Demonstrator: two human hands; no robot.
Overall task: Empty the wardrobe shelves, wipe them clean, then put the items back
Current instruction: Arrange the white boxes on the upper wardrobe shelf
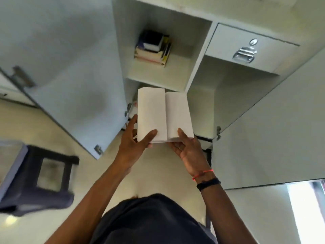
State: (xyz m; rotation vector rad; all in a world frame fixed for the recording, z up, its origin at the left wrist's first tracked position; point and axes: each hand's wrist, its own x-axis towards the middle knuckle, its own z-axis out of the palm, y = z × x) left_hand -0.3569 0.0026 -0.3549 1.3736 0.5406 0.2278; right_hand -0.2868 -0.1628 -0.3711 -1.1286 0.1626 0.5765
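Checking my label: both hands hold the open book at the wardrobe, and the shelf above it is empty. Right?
Not quite. The shelf is not empty: a stack of books sits on it, as the head view shows. The rest holds: left hand and right hand both hold the open book at the wardrobe.

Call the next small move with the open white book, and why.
Probably fold the white open book shut. The left hand and right hand both grip its near edge, thumbs on the pages, in front of the pale wardrobe shelf. The stack of books there lies closed and flat. Whether the book then goes in or out, I cannot tell.
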